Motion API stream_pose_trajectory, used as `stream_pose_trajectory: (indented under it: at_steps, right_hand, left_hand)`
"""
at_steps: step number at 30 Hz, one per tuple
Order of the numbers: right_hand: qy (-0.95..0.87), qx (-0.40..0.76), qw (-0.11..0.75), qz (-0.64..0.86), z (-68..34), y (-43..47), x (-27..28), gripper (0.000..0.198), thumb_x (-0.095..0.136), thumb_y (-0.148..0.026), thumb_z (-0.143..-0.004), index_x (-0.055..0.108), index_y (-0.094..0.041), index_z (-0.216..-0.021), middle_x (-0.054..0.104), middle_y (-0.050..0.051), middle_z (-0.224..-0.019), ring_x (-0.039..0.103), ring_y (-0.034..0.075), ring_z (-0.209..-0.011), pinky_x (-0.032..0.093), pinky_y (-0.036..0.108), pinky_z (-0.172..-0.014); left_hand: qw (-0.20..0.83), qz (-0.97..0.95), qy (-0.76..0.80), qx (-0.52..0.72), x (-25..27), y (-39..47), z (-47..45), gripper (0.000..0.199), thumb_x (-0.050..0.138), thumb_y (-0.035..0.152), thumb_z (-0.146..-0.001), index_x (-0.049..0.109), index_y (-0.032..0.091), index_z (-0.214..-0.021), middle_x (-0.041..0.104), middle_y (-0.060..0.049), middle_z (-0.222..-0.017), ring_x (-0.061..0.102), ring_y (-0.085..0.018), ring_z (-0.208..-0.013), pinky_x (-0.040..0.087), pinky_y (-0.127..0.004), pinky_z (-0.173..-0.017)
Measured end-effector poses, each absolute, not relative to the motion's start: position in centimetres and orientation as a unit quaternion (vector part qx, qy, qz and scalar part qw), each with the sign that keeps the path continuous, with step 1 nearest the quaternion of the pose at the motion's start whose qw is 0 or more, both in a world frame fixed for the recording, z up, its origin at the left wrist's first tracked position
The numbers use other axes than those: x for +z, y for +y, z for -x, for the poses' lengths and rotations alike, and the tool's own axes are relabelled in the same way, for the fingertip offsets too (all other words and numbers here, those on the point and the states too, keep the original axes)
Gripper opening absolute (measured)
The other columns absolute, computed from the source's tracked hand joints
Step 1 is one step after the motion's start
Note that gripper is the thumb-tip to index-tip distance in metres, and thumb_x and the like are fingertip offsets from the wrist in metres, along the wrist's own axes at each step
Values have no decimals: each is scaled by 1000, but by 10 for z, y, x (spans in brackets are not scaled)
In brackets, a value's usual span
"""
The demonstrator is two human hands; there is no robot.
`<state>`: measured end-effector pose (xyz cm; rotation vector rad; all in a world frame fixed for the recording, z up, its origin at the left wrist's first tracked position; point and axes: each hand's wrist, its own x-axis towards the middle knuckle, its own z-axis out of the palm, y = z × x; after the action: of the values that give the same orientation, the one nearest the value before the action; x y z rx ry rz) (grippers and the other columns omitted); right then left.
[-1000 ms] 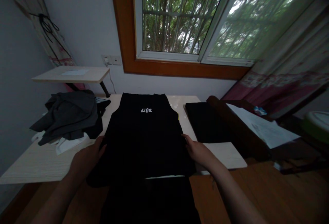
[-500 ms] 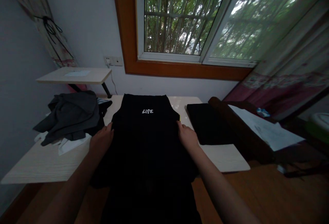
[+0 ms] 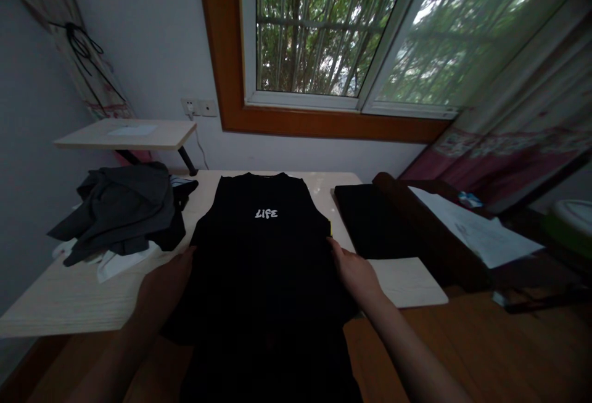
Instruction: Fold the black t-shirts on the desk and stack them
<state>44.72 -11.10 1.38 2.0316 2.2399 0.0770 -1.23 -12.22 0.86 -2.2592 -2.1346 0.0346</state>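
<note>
A black sleeveless top (image 3: pixel 263 255) with white lettering lies spread across the table, its neckline toward the window and its lower part reaching the near edge. My left hand (image 3: pixel 169 280) grips its left side edge, fingers partly hidden against the dark cloth. On the opposite side edge, my right hand (image 3: pixel 354 267) pinches the fabric just below a small yellow tag. The lettering appears upside down from where I look. Where the top's lower end meets dark clothing below it is hard to make out.
A heap of grey, black and white clothes (image 3: pixel 124 206) lies on the table (image 3: pixel 60 304) at left, below a small raised shelf (image 3: pixel 134 135). Folded black cloth (image 3: pixel 370 218) rests at right. Beyond it, a paper sheet (image 3: pixel 467 224) lies on a dark brown surface. A window (image 3: pixel 333 33) is behind.
Both hands have moved nearer to me and slightly apart, still on the top's sides. The top has slid a little nearer and lies flatter, with its neckline now showing.
</note>
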Motion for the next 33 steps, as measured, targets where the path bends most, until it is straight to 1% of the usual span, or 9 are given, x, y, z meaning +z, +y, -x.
stream_pose_trajectory:
  at_steps: [5, 9, 13, 16, 19, 23, 27, 31, 33]
  right_hand:
    - [743, 4, 43, -667, -458, -119, 10, 50, 37, -23, -104, 30, -23, -154, 76, 8, -95, 74, 22, -79, 46, 26, -62]
    - [735, 25, 2, -678, -456, -108, 12, 46, 36, -33, -106, 35, -24, -151, 76, 7, -96, 73, 21, -78, 46, 27, -63]
    - [730, 94, -68, -674, -446, -84, 17, 41, 36, -34, -106, 49, -20, -142, 71, 12, -112, 68, 24, -97, 49, 31, -80]
    - [741, 134, -100, -650, -439, -61, 19, 41, 37, -35, -105, 56, -18, -137, 67, 15, -116, 61, 27, -107, 47, 37, -94]
    - [755, 132, -127, -630, -432, -35, 17, 42, 39, -35, -104, 57, -18, -138, 63, 16, -126, 58, 29, -114, 45, 40, -100]
    - [775, 111, -148, -604, -417, 3, 9, 47, 38, -34, -104, 53, -13, -144, 55, 17, -144, 47, 29, -136, 35, 43, -115]
    - [790, 65, -136, -594, -389, 40, -1, 52, 36, -36, -105, 50, -8, -147, 48, 17, -154, 40, 28, -145, 28, 41, -121]
    - [798, 17, -117, -591, -364, 69, -6, 55, 37, -38, -105, 46, -7, -149, 39, 17, -159, 33, 28, -150, 25, 43, -123]
    - [800, 1, -112, -589, -358, 81, -7, 55, 37, -40, -105, 46, -9, -150, 39, 16, -160, 31, 27, -150, 24, 43, -123]
  left_hand:
    - [-40, 705, -708, 24, 5, -132, 19, 47, 30, 34, -103, 47, 28, -146, 69, -11, -131, 74, -26, -93, 55, -36, -73]
    - [-6, 710, -705, 12, 5, -123, 17, 48, 34, 33, -102, 47, 27, -147, 70, -12, -125, 73, -26, -88, 55, -37, -75]
    - [77, 732, -676, -35, 12, -106, 12, 47, 35, 30, -100, 55, 22, -142, 69, -14, -118, 70, -26, -94, 55, -39, -82]
    - [126, 760, -632, -80, 16, -86, 7, 45, 36, 30, -100, 60, 18, -136, 68, -16, -115, 66, -29, -102, 54, -43, -90]
    - [128, 786, -590, -132, 12, -61, 2, 42, 40, 30, -99, 64, 17, -131, 65, -15, -128, 62, -29, -117, 49, -45, -103]
    - [116, 806, -557, -161, 3, -24, -15, 44, 40, 31, -100, 61, 18, -136, 59, -11, -144, 50, -28, -138, 36, -49, -119]
    - [90, 817, -548, -156, -2, 15, -46, 48, 35, 32, -101, 57, 15, -140, 55, -11, -150, 43, -27, -144, 33, -47, -121]
    - [46, 820, -559, -111, -3, 55, -82, 53, 33, 34, -102, 51, 10, -146, 48, -12, -155, 39, -27, -147, 30, -46, -122]
    - [35, 813, -572, -96, -5, 71, -94, 54, 31, 34, -102, 50, 10, -147, 46, -12, -156, 37, -26, -148, 28, -45, -123]
